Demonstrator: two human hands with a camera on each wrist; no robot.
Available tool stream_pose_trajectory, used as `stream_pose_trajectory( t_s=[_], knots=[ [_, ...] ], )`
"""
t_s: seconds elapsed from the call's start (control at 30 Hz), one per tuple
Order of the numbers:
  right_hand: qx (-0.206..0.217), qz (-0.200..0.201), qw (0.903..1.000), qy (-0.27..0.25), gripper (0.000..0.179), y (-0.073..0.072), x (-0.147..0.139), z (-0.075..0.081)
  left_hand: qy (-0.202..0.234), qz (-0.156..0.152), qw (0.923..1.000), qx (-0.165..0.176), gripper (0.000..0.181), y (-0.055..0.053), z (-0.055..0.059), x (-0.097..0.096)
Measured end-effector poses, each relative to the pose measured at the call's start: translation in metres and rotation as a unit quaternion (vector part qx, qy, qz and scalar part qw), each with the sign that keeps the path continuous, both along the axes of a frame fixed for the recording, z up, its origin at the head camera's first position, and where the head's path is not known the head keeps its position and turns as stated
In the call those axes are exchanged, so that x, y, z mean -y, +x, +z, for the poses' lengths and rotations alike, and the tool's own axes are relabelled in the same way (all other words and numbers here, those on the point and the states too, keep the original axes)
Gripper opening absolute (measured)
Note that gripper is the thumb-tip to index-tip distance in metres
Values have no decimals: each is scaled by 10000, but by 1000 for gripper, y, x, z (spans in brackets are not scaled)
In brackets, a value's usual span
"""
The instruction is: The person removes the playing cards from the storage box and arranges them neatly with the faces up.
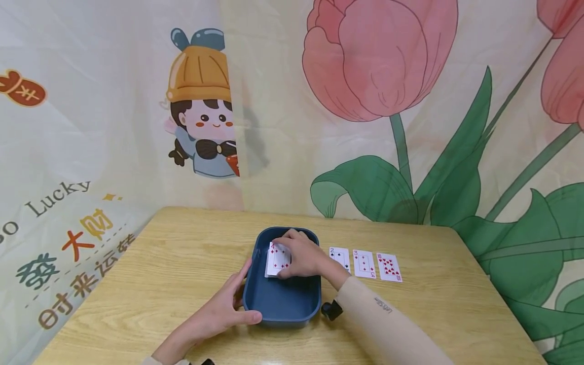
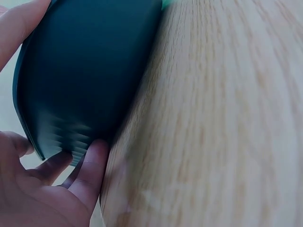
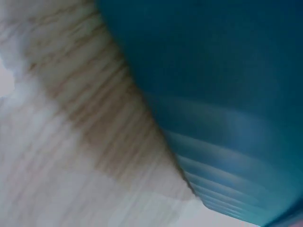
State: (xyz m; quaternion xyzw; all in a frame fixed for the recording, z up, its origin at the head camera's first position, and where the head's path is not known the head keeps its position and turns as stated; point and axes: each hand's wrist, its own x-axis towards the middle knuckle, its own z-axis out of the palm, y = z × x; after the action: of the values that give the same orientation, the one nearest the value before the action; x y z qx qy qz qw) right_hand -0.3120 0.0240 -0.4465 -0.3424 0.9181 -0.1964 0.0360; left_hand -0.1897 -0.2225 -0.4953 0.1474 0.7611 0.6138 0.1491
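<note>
A dark blue rectangular tray (image 1: 284, 321) stands on the wooden table. My left hand (image 1: 218, 310) grips it at the near left corner, thumb at the front rim and fingers along the left side. The left wrist view shows those fingers (image 2: 92, 170) against the tray's outer wall (image 2: 90, 71). Inside the tray, my right hand (image 1: 304, 256) pinches a small stack of playing cards (image 1: 279, 261), the four of diamonds on top. Only the tray's outer wall (image 3: 227, 113) and some tabletop appear in the right wrist view; the hand is hidden there.
Right of the tray, a row of face-up cards lies on the wooden table (image 1: 182, 253): a two (image 1: 338, 256) partly behind my right wrist, a three of diamonds (image 1: 364, 264) and a ten of hearts (image 1: 389, 267). A printed cloth (image 1: 274, 192) hangs behind.
</note>
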Motion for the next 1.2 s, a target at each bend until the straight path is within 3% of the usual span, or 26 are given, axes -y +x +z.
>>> stream_pose_trajectory(
  t_s=[0.4, 0.7, 1.2],
  knots=[
    [96, 279, 9979, -580, 81, 5, -35, 32, 13, 68, 10000, -29, 119, 2, 1, -1],
    [-47, 258, 9984, -506, 82, 13, -81, 51, 107, -4, 9997, -201, 122, 3, -1, -1],
    [-441, -71, 9989, -156, 83, 15, -176, 59, 174, -55, 9995, -272, 122, 1, -3, 0]
  ],
)
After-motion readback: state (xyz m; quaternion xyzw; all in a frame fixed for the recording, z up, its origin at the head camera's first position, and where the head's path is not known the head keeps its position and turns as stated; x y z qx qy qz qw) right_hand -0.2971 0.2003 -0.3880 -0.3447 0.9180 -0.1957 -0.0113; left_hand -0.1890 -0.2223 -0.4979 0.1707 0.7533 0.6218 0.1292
